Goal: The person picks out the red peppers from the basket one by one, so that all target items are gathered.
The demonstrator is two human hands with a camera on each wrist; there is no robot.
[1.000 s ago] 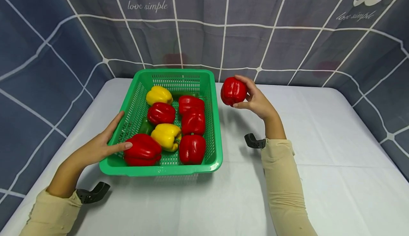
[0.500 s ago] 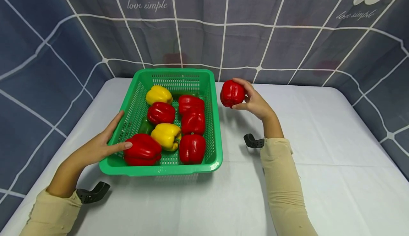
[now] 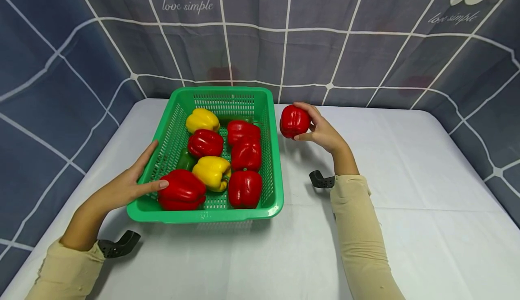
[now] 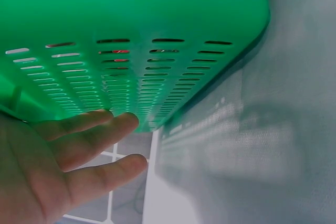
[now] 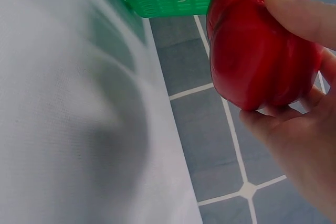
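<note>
Pepper (image 3: 291,123) slightly lower than before | right grip (image 3: 325,134) curled round it | left grip (image 3: 127,188) straight-fingered (at basket (image 3: 203,217))

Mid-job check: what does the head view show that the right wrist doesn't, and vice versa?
Only the head view shows the left hand at the left side of the basket and the yellow peppers inside it. Only the right wrist view shows the slotted outer face of the basket. Both show the right hand holding a red pepper, the basket, the white tabletop and the gridded curtain.
</note>
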